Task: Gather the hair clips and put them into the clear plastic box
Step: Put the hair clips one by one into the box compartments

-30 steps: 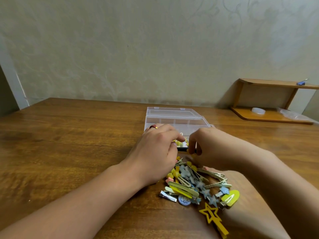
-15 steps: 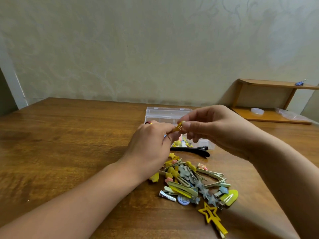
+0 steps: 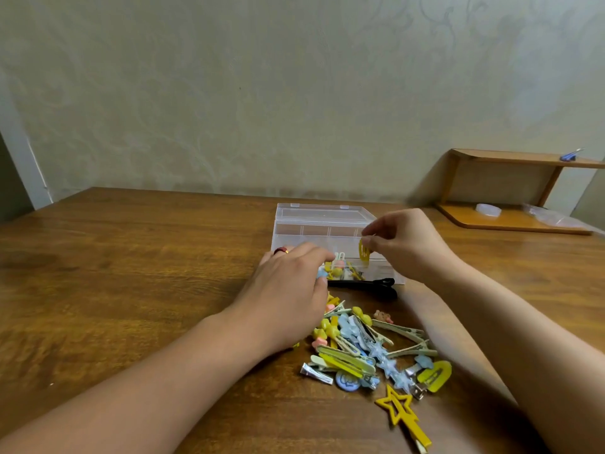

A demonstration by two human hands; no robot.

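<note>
**Yellow clip now over the box**

Your right hand [image 3: 404,245] has carried the yellow snap clip [image 3: 364,253], pinched at the fingertips, to above the clear plastic box [image 3: 322,224]. Your left hand [image 3: 288,290] stays curled, fingertips at the box's near edge, a blue clip under them; grip unclear. Clip pile [image 3: 366,348] remains on the worktop [image 3: 131,273].

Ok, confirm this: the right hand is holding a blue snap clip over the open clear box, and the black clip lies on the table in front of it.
Not quite: the snap clip in the right hand is yellow, not blue, as the head view shows. The rest holds: it hangs over the open clear box, and the black clip lies on the table in front.
</note>
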